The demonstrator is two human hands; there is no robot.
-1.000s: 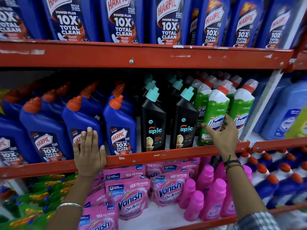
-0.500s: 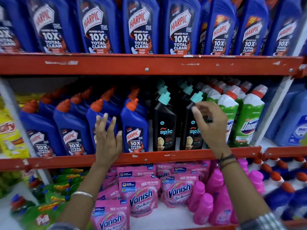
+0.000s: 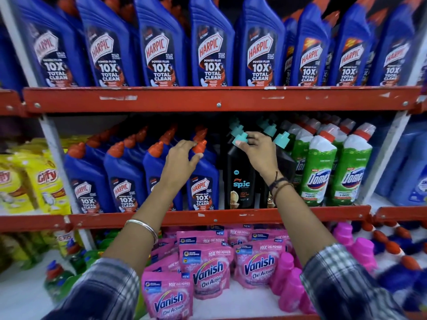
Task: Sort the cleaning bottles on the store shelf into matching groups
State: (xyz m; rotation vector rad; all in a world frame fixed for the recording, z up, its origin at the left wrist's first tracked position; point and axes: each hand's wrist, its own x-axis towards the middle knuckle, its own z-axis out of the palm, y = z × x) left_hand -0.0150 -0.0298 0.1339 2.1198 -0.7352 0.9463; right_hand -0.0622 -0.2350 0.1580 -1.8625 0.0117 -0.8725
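Two hands up: left hand point(image 3: 182, 158) open at a blue bottle point(image 3: 203, 179), right hand point(image 3: 256, 153) pinching black bottle point(image 3: 240, 179) cap; heavy, slippery, better held by neck.

Shop: red shelves point(image 3: 221, 101) packed w/ rows of identical Harpic bottles point(image 3: 211, 46).

My sleeves point(image 3: 104, 294) are a dark blue and white check, pushed up so my forearms are bare. On my left wrist sits a thin silver bangle point(image 3: 145, 227). My right wrist carries a few dark thread bands point(image 3: 278, 183), one brownish. My hands point(image 3: 182, 161) are bare, no rings visible.
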